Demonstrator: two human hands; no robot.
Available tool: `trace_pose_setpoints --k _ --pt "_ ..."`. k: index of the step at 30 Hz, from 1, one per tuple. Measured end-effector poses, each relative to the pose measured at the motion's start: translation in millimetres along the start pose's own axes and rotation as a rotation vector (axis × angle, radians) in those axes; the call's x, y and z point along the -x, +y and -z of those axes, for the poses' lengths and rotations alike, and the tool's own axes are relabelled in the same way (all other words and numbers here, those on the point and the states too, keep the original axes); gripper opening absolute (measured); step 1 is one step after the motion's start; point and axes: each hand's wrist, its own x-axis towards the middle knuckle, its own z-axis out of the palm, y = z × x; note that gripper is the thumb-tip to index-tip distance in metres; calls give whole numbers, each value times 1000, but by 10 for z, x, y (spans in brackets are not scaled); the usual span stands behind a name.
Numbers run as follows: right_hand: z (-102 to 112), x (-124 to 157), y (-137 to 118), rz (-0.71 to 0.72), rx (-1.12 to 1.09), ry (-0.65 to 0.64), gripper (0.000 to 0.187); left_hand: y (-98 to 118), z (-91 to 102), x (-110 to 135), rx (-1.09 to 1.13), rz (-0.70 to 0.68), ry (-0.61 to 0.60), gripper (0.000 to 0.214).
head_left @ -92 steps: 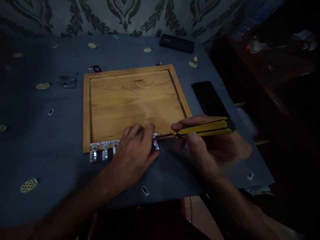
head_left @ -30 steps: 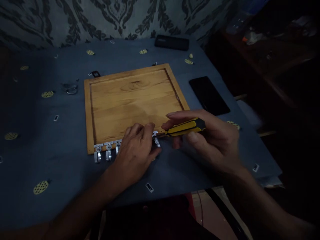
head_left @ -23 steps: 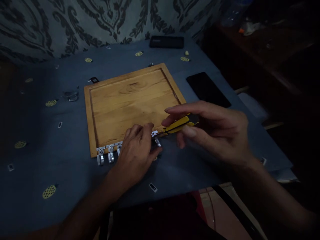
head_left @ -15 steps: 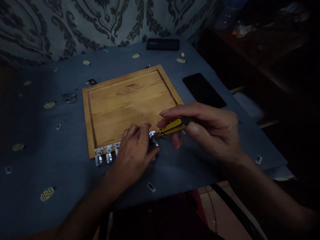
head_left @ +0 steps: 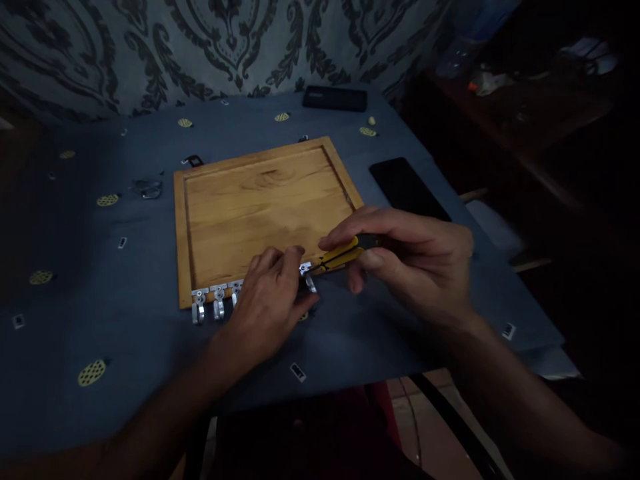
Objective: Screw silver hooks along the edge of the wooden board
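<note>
A wooden board lies flat on a blue cloth-covered table. Several metal hooks line its near edge. My left hand rests over that edge with fingers curled, pressing on a metal hook whose right end shows past my fingertips. My right hand grips a yellow and black screwdriver, its tip meeting that hook's plate.
A black phone lies right of the board. A dark case sits at the far edge by the patterned wall. Small metal parts lie left of the board. The table's right and near edges drop into dark space.
My right hand slid forward along the screwdriver handle, so less yellow shows. The left hand stayed on the hook. The view shifted slightly.
</note>
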Motion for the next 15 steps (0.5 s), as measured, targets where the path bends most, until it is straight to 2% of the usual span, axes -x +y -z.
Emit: trace_pose_setpoints --k 8,15 --pt "-39 -16 -2 20 25 18 10 7 17 2 12 -23 -11 43" --pt "-43 90 6 10 117 39 27 8 5 19 32 -42 12 45"
